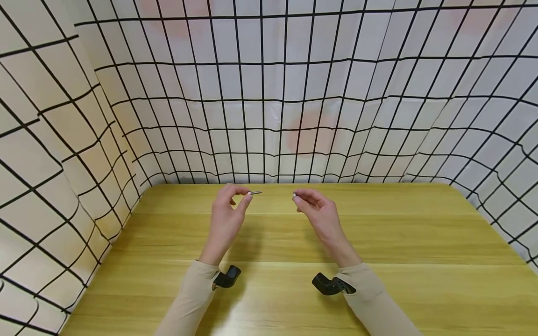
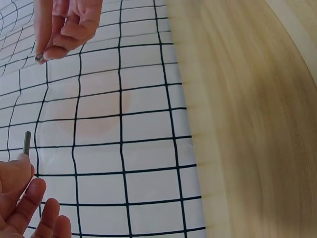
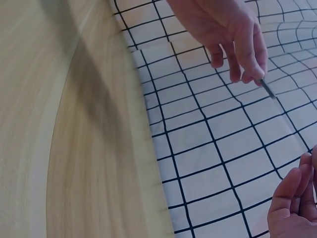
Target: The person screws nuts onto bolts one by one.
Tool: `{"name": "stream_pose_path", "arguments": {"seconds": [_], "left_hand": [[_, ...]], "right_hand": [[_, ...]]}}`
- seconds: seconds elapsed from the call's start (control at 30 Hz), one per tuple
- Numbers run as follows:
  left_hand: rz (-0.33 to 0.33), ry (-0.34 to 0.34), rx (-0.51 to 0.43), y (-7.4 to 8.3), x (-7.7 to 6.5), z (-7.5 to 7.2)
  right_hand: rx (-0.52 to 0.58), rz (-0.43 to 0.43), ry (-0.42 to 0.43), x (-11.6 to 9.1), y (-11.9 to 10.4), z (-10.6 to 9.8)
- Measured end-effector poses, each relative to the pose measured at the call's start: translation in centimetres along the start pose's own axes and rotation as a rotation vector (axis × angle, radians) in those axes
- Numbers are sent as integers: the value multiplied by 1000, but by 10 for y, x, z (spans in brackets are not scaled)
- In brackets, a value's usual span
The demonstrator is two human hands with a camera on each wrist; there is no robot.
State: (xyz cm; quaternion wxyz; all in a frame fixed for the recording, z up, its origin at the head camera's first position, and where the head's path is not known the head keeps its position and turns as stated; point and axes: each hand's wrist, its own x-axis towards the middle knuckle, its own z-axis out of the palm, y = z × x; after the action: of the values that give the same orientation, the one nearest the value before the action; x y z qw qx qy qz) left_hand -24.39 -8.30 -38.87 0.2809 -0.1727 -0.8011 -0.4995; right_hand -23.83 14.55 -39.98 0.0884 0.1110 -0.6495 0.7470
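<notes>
My left hand (image 1: 224, 217) pinches one end of a thin metal bolt (image 1: 257, 192) between thumb and index finger. Its grey shank sticks out to the right, toward the other hand. Between the thumb and index fingertips of my right hand (image 1: 323, 217) is a small metal nut (image 2: 39, 58), mostly covered by those fingers. Both hands are raised over the table and face each other with a gap between bolt and nut. In the right wrist view the bolt (image 3: 268, 89) slants down from the left fingertips, while the right hand (image 3: 296, 203) shows only partly at the lower right.
Below the hands spreads a wooden table (image 1: 273, 289) with a light grain. White cloth (image 1: 273, 112) with a black grid hangs behind it and along both sides. Each wrist carries a black camera mount (image 1: 329, 284) at the edge of a beige sleeve (image 1: 374, 294).
</notes>
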Motion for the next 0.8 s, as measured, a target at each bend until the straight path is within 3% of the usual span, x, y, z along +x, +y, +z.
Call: {"name": "stream_pose_path", "arguments": {"seconds": [0.8], "left_hand": [[15,0,-3,11,0,8]], "right_hand": [[48,-39,-21,3,-3,13]]}}
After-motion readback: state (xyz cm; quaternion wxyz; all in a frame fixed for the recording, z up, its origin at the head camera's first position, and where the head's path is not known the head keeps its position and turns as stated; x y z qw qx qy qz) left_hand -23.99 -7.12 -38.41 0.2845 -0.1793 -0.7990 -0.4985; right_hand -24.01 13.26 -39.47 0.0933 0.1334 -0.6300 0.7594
